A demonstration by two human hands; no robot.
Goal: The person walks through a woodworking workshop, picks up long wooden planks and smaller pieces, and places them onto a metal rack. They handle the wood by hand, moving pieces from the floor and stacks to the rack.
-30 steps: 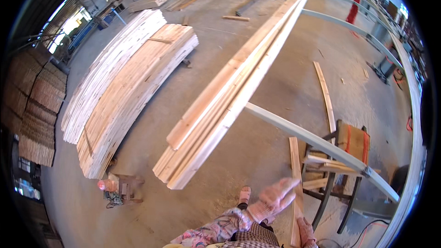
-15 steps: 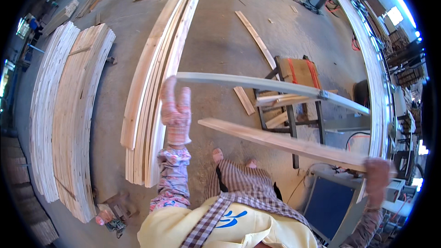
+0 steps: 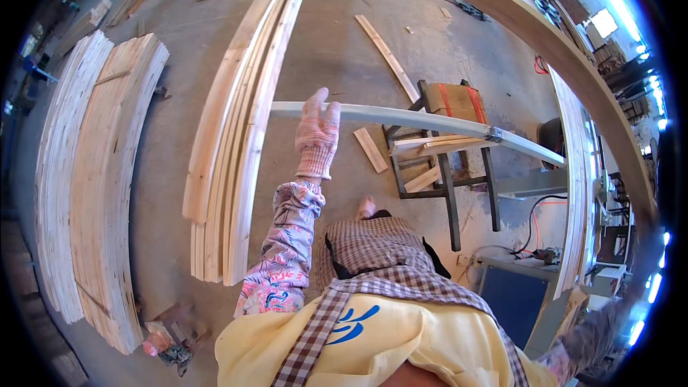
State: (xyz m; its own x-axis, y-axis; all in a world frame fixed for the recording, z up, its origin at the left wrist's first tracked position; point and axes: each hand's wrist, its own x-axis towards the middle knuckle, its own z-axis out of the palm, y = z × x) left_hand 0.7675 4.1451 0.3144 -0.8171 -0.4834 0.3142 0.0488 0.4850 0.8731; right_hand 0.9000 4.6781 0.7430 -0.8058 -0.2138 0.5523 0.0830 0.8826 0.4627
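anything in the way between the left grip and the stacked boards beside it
Nothing visible blocks it: the gloved left grip is open, just right of the stacked boards. The pale metal rail spans the gap behind it, seen from above, but doesn't screen the boards off.

Grey-brown floor [image 3: 322,50]; dark-framed stand [image 3: 449,204]; bright window [image 3: 603,23], strip lights [image 3: 618,4] upper right.

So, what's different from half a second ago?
The loose board has swung from across the body's front to arc along the upper right, its far end now out of view. The left hand has moved right, away from the nearest planks, to the pale rail. The right hand can't be made out. Planks, rail and stool stayed put.
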